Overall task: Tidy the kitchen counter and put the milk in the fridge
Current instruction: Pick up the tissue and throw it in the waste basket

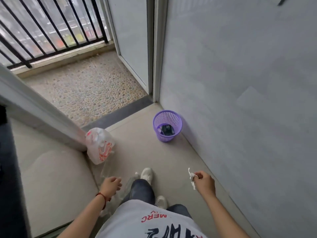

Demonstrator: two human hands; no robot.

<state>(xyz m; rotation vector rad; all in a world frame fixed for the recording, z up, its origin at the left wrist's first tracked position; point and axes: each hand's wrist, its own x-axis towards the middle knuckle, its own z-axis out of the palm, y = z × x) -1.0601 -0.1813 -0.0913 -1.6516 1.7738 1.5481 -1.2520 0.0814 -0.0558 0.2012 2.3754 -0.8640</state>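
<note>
The crumpled white tissue (192,178) hangs in the lower right of the frame, its long axis running roughly up and down the picture, one ragged end pointing up toward the purple mesh wastebasket (167,125) and the other trailing down past the knuckles. The right hand (205,182) pinches it between thumb and curled fingers, forearm reaching up from the bottom edge. At lower centre-left the left hand (111,185) has its fingers loosely curled around a clear plastic film or bag (126,184); the material is so transparent that its outline and extent are hard to make out. The wastebasket stands on the floor by the grey wall (240,83), right of centre, with dark items inside that cannot be identified. A white plastic bag with red print (101,146) leans against the door frame at centre-left. A white shoe (147,174) shows between the hands; the body below is cut off by the frame.
</note>
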